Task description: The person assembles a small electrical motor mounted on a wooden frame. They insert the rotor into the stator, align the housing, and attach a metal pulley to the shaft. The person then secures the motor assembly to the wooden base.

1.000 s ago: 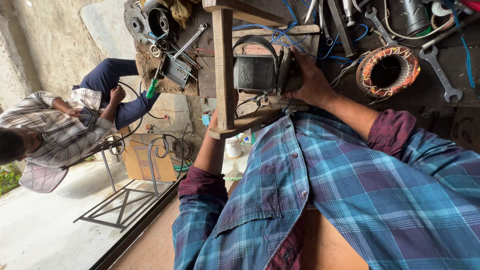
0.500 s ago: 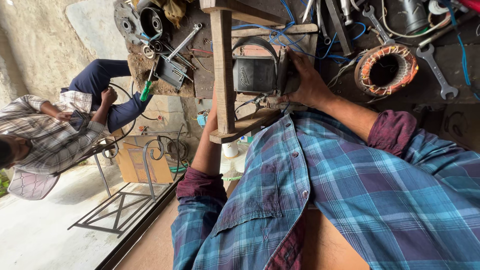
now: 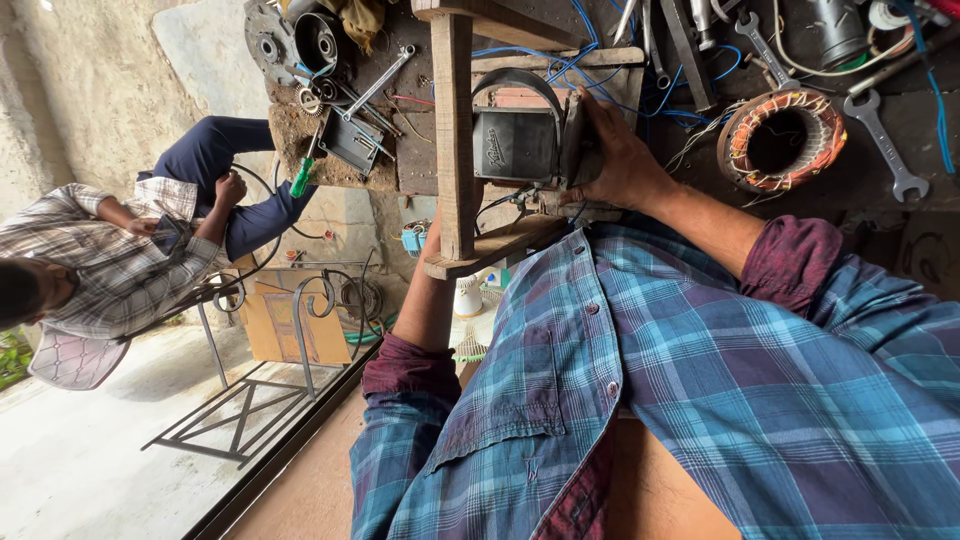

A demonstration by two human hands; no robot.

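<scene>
My right hand (image 3: 615, 160) grips the grey motor (image 3: 525, 140), fingers wrapped round its end, steadying it inside the wooden frame (image 3: 452, 150) on the desk (image 3: 900, 215). My left hand, mostly hidden, probably braces the frame from beneath; finger state unclear. Copper coil (image 3: 785, 140) lies near.

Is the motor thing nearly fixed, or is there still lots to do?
Looks done: the dark motor sits inside the wooden frame. In hand: the right hand grips the motor's end, and the left hand reaches behind the frame, mostly hidden. Probably left: blue wires hang loose, a copper winding lies apart and a spanner is out, so likely not finished.
</scene>
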